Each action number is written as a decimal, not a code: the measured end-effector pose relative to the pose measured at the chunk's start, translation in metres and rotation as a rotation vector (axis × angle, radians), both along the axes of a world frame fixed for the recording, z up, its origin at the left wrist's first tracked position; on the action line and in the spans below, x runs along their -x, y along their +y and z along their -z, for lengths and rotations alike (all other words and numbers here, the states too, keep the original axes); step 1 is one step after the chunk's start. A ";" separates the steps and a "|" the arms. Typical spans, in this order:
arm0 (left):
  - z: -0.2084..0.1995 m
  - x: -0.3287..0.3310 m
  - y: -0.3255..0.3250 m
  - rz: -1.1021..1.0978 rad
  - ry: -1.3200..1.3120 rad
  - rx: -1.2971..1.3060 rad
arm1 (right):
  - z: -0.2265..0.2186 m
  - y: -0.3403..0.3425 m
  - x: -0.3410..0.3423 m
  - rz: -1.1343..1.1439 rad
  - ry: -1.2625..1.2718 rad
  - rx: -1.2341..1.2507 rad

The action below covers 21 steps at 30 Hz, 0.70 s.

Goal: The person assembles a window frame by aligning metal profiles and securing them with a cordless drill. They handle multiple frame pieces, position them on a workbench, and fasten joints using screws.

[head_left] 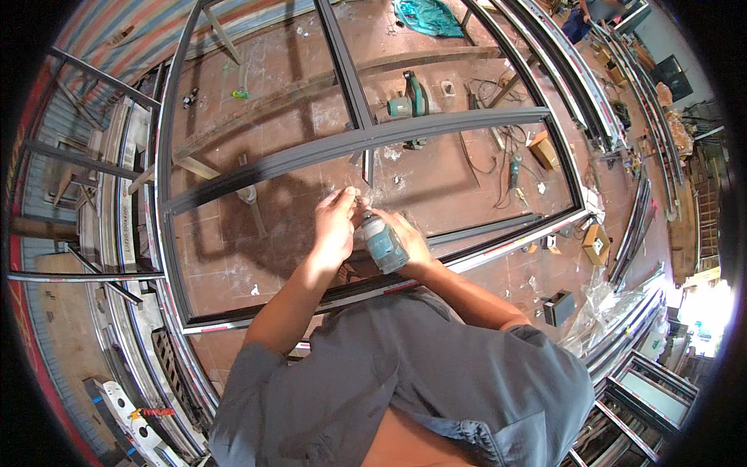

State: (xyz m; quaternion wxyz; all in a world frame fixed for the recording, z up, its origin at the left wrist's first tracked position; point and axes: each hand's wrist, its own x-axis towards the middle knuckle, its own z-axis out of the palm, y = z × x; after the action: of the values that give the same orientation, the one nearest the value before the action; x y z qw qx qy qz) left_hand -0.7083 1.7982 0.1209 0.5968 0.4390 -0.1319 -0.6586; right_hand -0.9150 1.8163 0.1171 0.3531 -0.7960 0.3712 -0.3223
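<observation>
A large dark grey metal window frame (342, 144) lies flat over a reddish tiled floor. My right hand (405, 237) is shut on a teal power drill (383, 243), its tip pointing up toward a vertical bar of the frame. My left hand (336, 222) pinches something small at the drill's tip, right beside the bar; what it pinches is too small to tell. Both forearms reach forward from my grey shirt.
A teal circular saw (408, 100) sits on a wooden plank beyond the frame. Small cardboard boxes (596, 243), another power tool (514, 170), cables and scraps lie to the right. Stacks of metal profiles (622, 101) line the right side and the left side (132, 233).
</observation>
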 end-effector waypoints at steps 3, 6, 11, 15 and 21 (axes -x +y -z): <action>0.015 0.021 -0.032 0.024 -0.039 -0.018 | 0.034 -0.016 0.008 0.052 -0.056 -0.031; 0.048 0.036 -0.058 0.045 -0.131 -0.071 | 0.077 -0.037 0.009 0.090 -0.205 0.117; 0.095 0.054 -0.102 0.054 -0.284 -0.108 | 0.121 -0.068 0.014 0.190 -0.234 0.002; 0.124 0.066 -0.138 0.049 -0.353 -0.133 | 0.165 -0.098 0.017 0.239 -0.228 -0.060; 0.162 0.069 -0.176 0.034 -0.448 -0.148 | 0.200 -0.131 0.016 0.243 -0.214 -0.036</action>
State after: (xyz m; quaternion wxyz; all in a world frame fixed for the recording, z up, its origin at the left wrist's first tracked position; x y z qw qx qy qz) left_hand -0.7778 1.6223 -0.0407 0.5076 0.6143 -0.2199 -0.5626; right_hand -0.9307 1.6858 -0.0831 0.3633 -0.6999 0.4308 -0.4387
